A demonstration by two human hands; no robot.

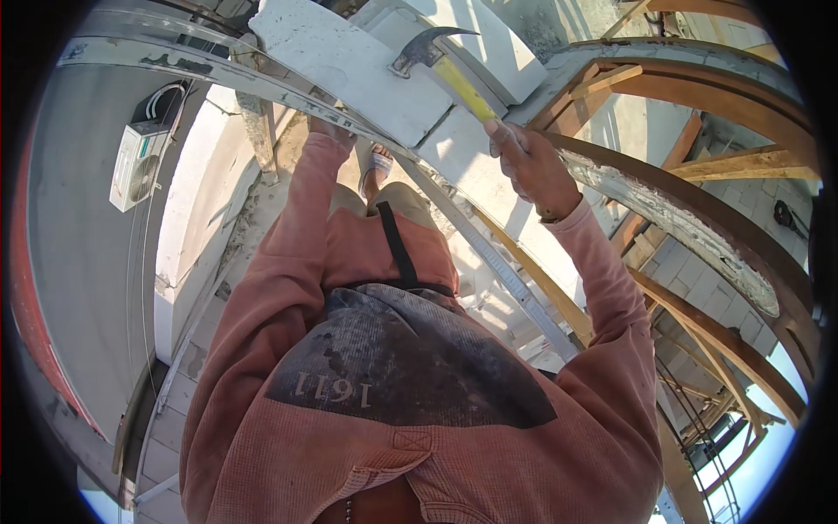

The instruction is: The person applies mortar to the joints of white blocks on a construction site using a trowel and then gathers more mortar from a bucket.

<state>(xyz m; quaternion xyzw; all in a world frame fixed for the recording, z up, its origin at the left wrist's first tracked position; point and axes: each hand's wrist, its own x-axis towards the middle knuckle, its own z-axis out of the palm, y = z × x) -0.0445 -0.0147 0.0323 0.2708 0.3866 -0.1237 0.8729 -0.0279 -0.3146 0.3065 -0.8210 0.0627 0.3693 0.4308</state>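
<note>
My right hand (531,168) is wrapped round the yellow handle of a claw hammer (456,83). The hammer's dark head is over a white building block (349,61), close to its right edge. Whether it touches the block I cannot tell. My left hand (333,131) is low against the near side of that block, beside a long metal rail (305,98). Its fingers are mostly hidden by the rail and block. A second white block (489,44) lies behind the hammer, and another pale block surface (463,144) continues on the near right, past a narrow joint.
Brown curved beams (698,96) and wooden braces (733,164) rise on the right. A long metal strip (511,279) slants past my right side. On the left are a grey wall (78,201) and an air-conditioner unit (140,166). My sandalled foot (377,164) shows below the blocks.
</note>
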